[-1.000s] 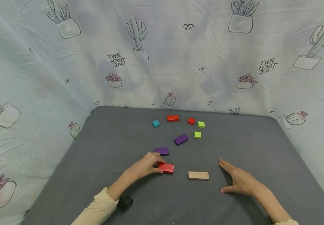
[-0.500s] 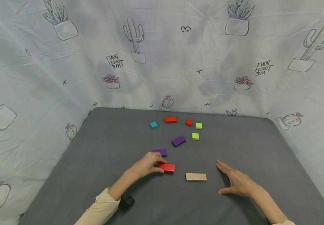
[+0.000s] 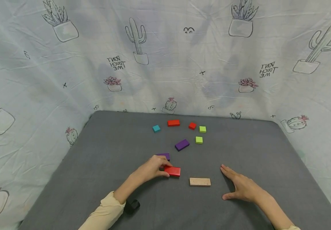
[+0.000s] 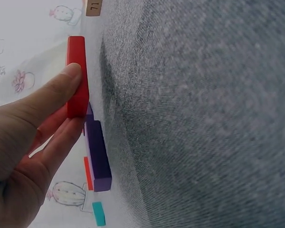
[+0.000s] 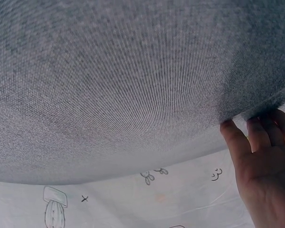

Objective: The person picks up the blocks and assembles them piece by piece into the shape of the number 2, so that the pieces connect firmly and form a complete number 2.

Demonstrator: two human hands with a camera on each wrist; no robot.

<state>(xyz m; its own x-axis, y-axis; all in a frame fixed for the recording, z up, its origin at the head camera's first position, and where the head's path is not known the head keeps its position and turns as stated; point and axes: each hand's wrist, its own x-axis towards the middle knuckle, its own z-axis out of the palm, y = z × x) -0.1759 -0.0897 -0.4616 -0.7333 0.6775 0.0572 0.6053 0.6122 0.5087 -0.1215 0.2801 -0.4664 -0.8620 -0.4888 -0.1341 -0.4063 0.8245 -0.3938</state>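
Note:
My left hand (image 3: 151,167) pinches a red rectangular block (image 3: 173,171) between thumb and fingertips. In the left wrist view the thumb lies along one face of the red block (image 4: 77,85), and a shadow falls on the cloth beside it. Just beyond that hand lies a purple block (image 3: 165,156), partly covered by the fingers. To the right of the red block a bare wooden block (image 3: 200,182) lies flat. My right hand (image 3: 241,187) is spread, thumb apart from the fingers, holding nothing. In the right wrist view the fingertips (image 5: 226,125) of that hand come down at the grey cloth.
Farther back on the grey table (image 3: 119,137) lie another purple block (image 3: 182,145), two lime blocks (image 3: 199,140), a small red block (image 3: 192,126), a longer red block (image 3: 173,123) and a teal block (image 3: 156,128). A cactus-print curtain (image 3: 165,64) stands behind.
My left hand has shifted a little to the right with the red block, closer to the wooden block. The right hand keeps its pose while the head view has tilted slightly.

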